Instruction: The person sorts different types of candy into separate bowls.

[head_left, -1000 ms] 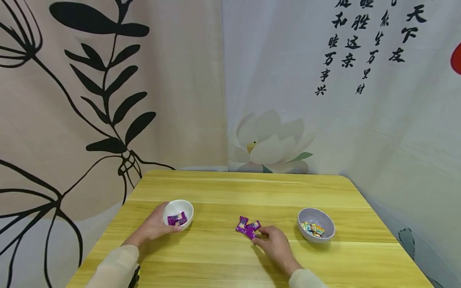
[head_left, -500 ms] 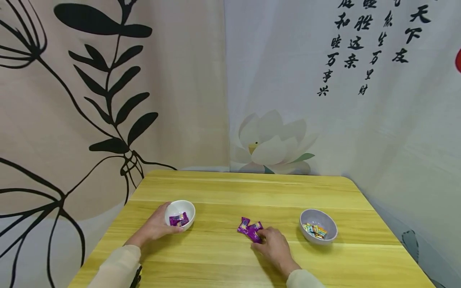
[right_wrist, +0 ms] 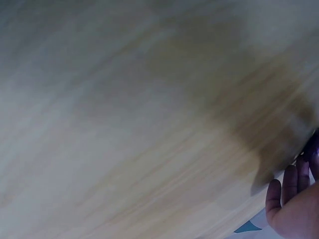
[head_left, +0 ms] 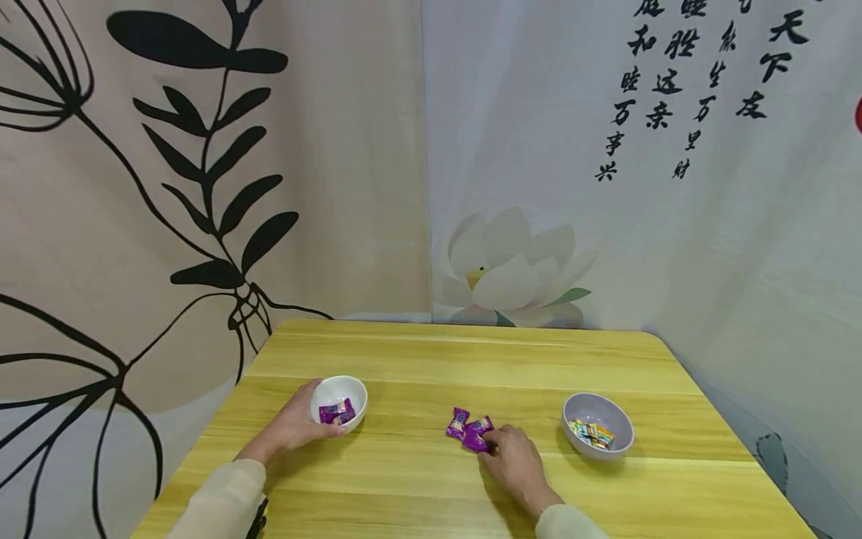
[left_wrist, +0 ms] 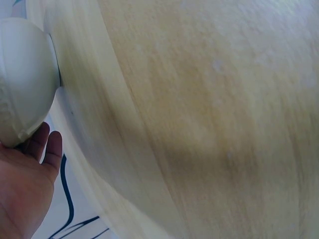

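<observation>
My left hand [head_left: 293,425] grips the side of a small white bowl [head_left: 360,415], its thumb along the near side. Purple-wrapped candies [head_left: 337,411] lie inside it. In the left wrist view the bowl's outer wall [left_wrist: 30,79] shows, with fingertips under its edge. Near the middle of the table, my right hand [head_left: 517,466] pinches at a purple candy [head_left: 475,436] with thumb and fingertips. Another purple candy [head_left: 457,423] lies just left of it. At the edge of the right wrist view, a dark purple wrapper [right_wrist: 312,148] shows at the fingertips.
A greyish-lilac bowl [head_left: 625,446] holding several yellow and blue wrapped candies [head_left: 592,433] stands to the right of my right hand. The wooden table [head_left: 404,494] has its far edge against printed cloth hangings [head_left: 364,187].
My right thumb and fingertips have closed in on the near purple candies, which have bunched slightly. My left hand keeps its hold on the white bowl. The head view has shifted slightly.
</observation>
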Tool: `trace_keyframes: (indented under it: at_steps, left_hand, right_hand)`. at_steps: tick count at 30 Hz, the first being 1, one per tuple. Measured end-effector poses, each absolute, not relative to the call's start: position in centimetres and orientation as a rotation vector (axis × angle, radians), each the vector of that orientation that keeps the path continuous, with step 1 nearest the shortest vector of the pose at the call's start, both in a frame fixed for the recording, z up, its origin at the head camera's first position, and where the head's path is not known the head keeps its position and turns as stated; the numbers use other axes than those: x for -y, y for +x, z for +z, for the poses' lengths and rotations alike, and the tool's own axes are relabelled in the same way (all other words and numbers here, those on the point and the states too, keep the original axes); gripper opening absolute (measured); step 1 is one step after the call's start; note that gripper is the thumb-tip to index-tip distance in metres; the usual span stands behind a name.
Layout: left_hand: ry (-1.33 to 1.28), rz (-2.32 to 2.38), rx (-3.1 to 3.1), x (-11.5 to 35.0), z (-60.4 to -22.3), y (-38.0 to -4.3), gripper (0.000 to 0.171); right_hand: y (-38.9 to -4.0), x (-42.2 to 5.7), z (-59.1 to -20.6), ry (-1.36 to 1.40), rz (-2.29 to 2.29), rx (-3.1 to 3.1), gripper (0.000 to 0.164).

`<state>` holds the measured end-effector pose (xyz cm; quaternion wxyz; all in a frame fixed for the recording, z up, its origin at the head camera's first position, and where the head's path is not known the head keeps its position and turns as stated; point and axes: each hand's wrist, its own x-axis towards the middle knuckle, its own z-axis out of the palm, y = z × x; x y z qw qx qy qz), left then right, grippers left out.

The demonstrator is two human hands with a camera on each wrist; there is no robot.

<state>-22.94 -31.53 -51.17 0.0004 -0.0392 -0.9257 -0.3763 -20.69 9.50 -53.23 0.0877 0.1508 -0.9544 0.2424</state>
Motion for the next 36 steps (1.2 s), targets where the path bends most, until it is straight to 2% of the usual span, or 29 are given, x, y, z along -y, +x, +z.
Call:
trace_keyframes:
  at_steps: [10,22,36]
  left_hand:
    - [-0.115,-1.176,2.899,31.7,-51.4,-23.1,0.120]
    - [-0.105,-1.187,2.905,31.6,-51.3,-23.1,0.121]
    - [-0.096,-1.194,2.906,31.5,-51.2,-23.0,0.120]
  right_hand:
    - [-20.9,-9.4,-53.4,0.447,0.798,2.847,0.030]
    - [-21.2,-8.2,-52.4,0.574,0.913,2.773,0.031]
    - [-22.3,-4.1,-51.2,0.636,0.941,2.712,0.028]
